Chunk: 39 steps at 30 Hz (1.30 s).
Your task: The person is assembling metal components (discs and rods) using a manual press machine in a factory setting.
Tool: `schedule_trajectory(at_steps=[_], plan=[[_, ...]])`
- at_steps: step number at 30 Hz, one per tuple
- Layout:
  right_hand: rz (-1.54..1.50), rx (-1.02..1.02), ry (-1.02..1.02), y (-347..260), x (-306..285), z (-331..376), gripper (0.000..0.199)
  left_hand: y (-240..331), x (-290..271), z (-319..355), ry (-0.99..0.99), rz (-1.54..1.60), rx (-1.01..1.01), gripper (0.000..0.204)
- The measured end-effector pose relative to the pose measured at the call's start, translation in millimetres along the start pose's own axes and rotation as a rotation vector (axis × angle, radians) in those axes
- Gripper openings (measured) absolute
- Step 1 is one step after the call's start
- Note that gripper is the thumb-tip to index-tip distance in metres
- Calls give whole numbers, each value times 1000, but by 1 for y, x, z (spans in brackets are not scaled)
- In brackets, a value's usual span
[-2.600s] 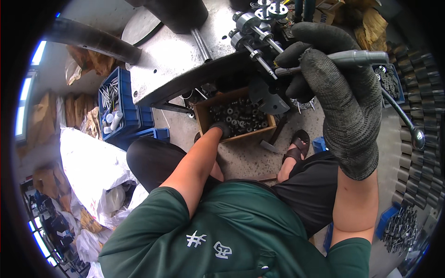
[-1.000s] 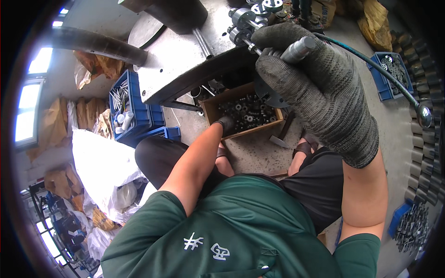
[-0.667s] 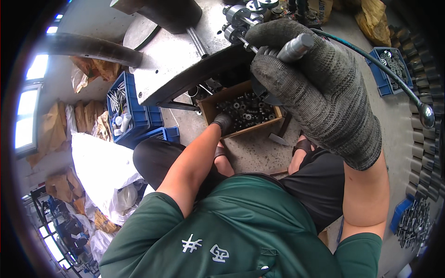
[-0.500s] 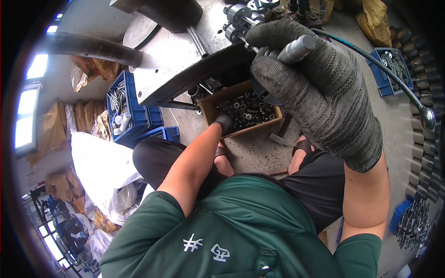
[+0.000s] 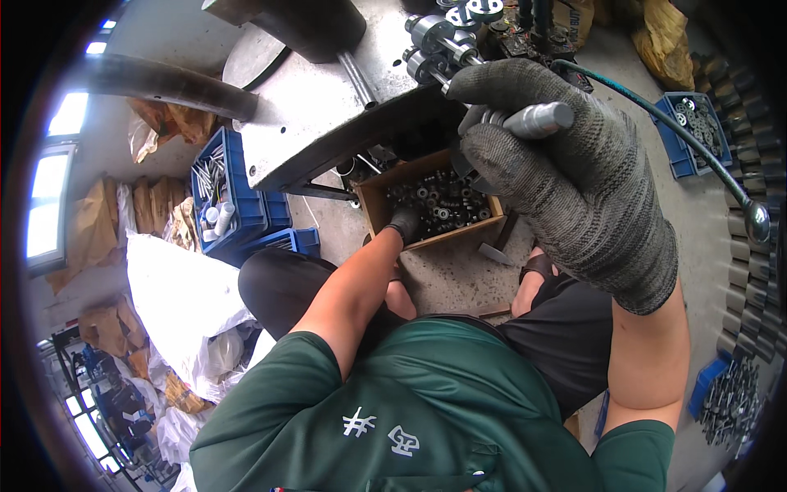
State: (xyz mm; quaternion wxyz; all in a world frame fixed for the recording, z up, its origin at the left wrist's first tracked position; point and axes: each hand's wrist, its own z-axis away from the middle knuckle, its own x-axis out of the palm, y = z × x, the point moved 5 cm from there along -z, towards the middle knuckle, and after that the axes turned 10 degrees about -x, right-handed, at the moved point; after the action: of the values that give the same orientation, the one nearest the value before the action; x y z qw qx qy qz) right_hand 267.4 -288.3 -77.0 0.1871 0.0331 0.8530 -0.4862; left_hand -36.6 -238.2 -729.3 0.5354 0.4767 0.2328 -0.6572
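Observation:
My right hand, in a grey knit glove, is raised close to the camera at the right end of the steel bench. Its thumb and fingers are closed round a stepped metal shaft whose blunt silver end sticks out toward the right. Lower down, my left hand, also gloved, reaches into a wooden box on the floor under the bench. Small dark and silver ring-like metal parts fill that box. The left fingers are among the parts and hidden from view.
The steel bench carries shafts with thick collars and a heavy column. A cable-like lever with a shiny knob curves at right. Blue crates of metal parts stand left and right. White sacking lies at left.
My right hand and the shaft have shifted slightly right and down in the view. My left hand has gone a little deeper into the box.

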Motion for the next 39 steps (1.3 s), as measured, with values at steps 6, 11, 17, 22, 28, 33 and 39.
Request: schedule_trajectory(at_steps=[6,11,17,22,28,33,39], plan=[[46,-60,-13,2,-4,1,32,19,-49,27,-135,544,-138,57],[88,-14,-23,5,-8,2,31,59,-103,44,82,360,-27,50],[2,15,7,0,-2,-1,31,93,-147,41,212,243,-1,45],[-103,-5,-14,-12,13,-10,31,38,-133,55,388,223,48,52],[85,76,-10,-2,-10,6,30,122,-193,59,50,473,-153,64],[31,17,10,-4,-4,0,29,87,-152,17,323,500,-86,58],[103,-122,-55,-6,3,-5,29,71,-115,-11,-302,1219,-293,46]])
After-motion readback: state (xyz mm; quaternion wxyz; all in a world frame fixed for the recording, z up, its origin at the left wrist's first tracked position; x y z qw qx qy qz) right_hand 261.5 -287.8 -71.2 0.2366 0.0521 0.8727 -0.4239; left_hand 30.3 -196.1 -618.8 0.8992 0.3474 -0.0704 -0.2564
